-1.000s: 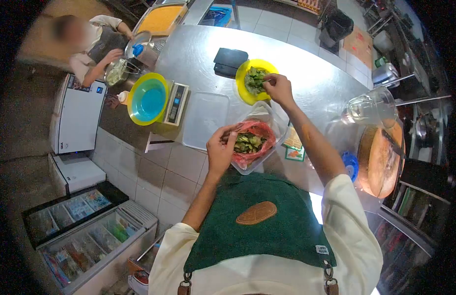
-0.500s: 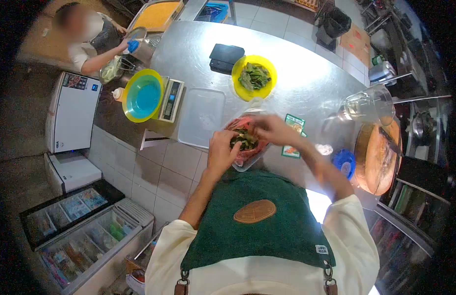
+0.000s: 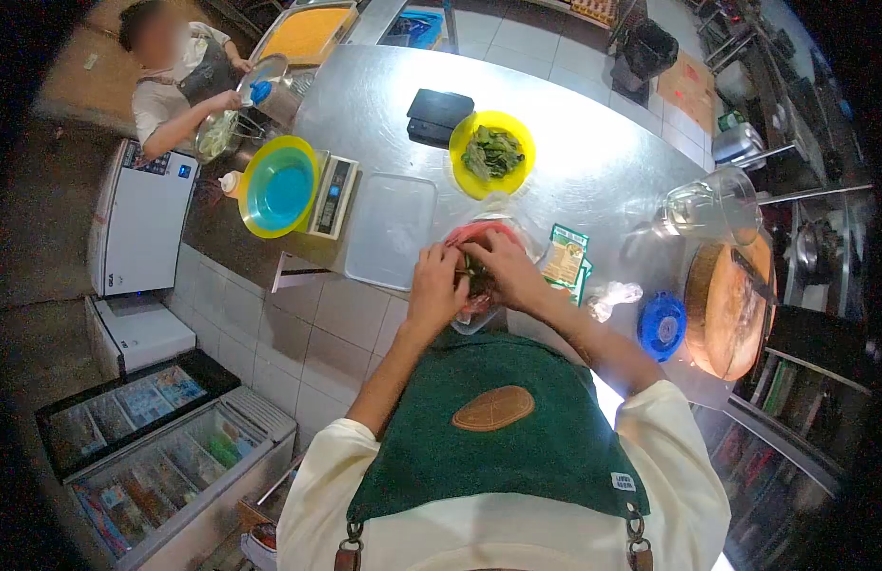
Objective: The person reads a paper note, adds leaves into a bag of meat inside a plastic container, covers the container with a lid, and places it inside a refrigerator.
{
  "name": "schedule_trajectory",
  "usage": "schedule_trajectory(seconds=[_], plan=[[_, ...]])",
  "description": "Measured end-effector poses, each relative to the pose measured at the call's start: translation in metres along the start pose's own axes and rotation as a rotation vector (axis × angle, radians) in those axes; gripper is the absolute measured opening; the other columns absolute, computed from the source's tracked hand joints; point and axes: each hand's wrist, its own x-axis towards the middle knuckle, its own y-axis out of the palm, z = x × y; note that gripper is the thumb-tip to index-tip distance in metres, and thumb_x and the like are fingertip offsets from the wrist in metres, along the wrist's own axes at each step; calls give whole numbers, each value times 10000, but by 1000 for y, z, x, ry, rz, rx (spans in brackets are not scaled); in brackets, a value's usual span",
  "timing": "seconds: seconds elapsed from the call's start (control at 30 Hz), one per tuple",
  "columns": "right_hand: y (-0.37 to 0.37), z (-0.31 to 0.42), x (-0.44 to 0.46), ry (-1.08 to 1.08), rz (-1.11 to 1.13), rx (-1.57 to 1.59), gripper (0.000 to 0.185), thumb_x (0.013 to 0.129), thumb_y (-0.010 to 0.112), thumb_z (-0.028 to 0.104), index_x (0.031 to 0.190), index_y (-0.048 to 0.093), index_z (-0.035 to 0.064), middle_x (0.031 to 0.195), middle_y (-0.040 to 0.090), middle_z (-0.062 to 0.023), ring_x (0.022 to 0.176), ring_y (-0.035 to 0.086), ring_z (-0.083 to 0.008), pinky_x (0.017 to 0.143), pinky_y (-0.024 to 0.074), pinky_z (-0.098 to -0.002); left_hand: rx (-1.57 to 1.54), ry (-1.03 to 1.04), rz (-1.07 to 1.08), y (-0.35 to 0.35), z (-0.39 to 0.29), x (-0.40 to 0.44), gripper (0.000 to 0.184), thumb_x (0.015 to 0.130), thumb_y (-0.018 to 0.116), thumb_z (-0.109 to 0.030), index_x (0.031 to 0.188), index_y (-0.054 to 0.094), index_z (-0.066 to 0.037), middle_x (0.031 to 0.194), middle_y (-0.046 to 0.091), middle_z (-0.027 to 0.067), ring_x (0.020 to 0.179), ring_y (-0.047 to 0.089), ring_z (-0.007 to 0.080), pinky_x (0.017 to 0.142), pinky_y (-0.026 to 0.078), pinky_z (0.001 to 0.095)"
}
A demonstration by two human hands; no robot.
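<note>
A red plastic bag [image 3: 483, 228] sits in a clear plastic container [image 3: 471, 324] at the table's near edge. Dark green leafy pieces show in its mouth, mostly covered by my fingers. My left hand [image 3: 435, 285] is closed on the left side of the bag, fingers curled at its opening. From the right, my right hand [image 3: 508, 272] grips the bag's other side, its fingertips close to the left ones. Just beyond stands a yellow bowl [image 3: 457, 171] with cut green leaves [image 3: 493, 152]. A translucent lid [image 3: 392, 228] lies flat to the left.
Green-and-white packets [image 3: 566, 255], a crumpled clear bag [image 3: 612, 299], a blue lid [image 3: 662, 325] and a knife [image 3: 753, 274] on a round wooden board [image 3: 726, 305] lie rightward. A scale [image 3: 333, 198] and blue-and-yellow bowls [image 3: 279, 187] stand left. A co-worker [image 3: 189, 86] handles a pitcher.
My right hand has come down and left onto the bag, closer to my left hand. The leaves are more covered now. The co-worker's body has shifted slightly.
</note>
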Motion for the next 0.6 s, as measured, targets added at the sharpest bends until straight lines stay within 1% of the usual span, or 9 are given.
schedule_trajectory(seconds=[0.03, 0.1, 0.2, 0.27, 0.33, 0.37, 0.43, 0.53, 0.6], plan=[[8, -3, -2, 42, 26, -61, 626, 725, 765, 61, 1320, 590, 146, 1315, 522, -206, 1241, 521, -434, 1061, 444, -492, 0, -2, 1, -5, -5, 0, 538, 736, 824, -160, 1225, 613, -87, 1185, 519, 163, 1162, 489, 362, 923, 439, 500], [23, -11, -6, 28, -6, -165, 612, 724, 770, 87, 1310, 606, 151, 1333, 510, -203, 1251, 511, -425, 1059, 442, -497, 168, -128, -90, -22, -25, 2, 513, 722, 828, -147, 1184, 609, -103, 1181, 509, 146, 1147, 489, 355, 905, 424, 501], [38, -21, -8, -3, -25, -311, 555, 733, 761, 128, 1274, 639, 148, 1351, 499, -193, 1269, 496, -404, 1060, 435, -510, 279, -180, 10, -30, -28, 3, 570, 699, 850, -155, 1216, 610, -119, 1179, 498, 137, 1131, 484, 341, 897, 399, 497], [33, -21, -7, -17, -11, -356, 513, 743, 747, 141, 1248, 656, 139, 1351, 501, -187, 1278, 490, -392, 1064, 430, -518, 292, -168, -6, -35, -33, 2, 596, 692, 858, -162, 1234, 613, -126, 1170, 495, 132, 1126, 482, 332, 903, 387, 494], [29, -18, -7, 68, 154, -329, 380, 856, 595, 177, 1222, 686, 137, 1406, 519, -152, 1310, 495, -359, 1067, 430, -525, 308, -160, -18, -36, -32, 0, 622, 685, 867, -170, 1252, 615, -134, 1160, 492, 127, 1122, 479, 324, 910, 376, 490], [27, -18, -8, 67, 157, -329, 380, 856, 595, 177, 1222, 686, 137, 1406, 519, -152, 1310, 495, -359, 1067, 430, -525, 302, -164, -20, -35, -31, -1, 646, 679, 876, -180, 1269, 617, -141, 1159, 489, 125, 1120, 478, 320, 915, 369, 495], [19, -19, -9, -44, 67, -271, 427, 738, 744, 135, 1154, 665, 82, 1325, 521, -164, 1286, 487, -384, 1089, 414, -501, 296, -172, -24, -36, -30, -2, 671, 672, 885, -191, 1286, 618, -148, 1157, 487, 122, 1119, 476, 317, 921, 362, 499], [1, -15, -12, -54, 135, -192, 451, 712, 770, 128, 1140, 651, 52, 1303, 532, -174, 1278, 489, -390, 1082, 418, -497, 262, -182, 11, -37, -30, -1, 629, 703, 842, -150, 1297, 635, -164, 1170, 492, 116, 1138, 472, 323, 940, 353, 512], [-1, -17, -15, -50, 130, -116, 453, 706, 776, 127, 1128, 642, 35, 1283, 540, -187, 1268, 496, -401, 1079, 423, -498, 254, -28, 7, -28, -20, -2, 582, 741, 799, -161, 1307, 687, -236, 1284, 521, 111, 1228, 467, 337, 997, 352, 530]])
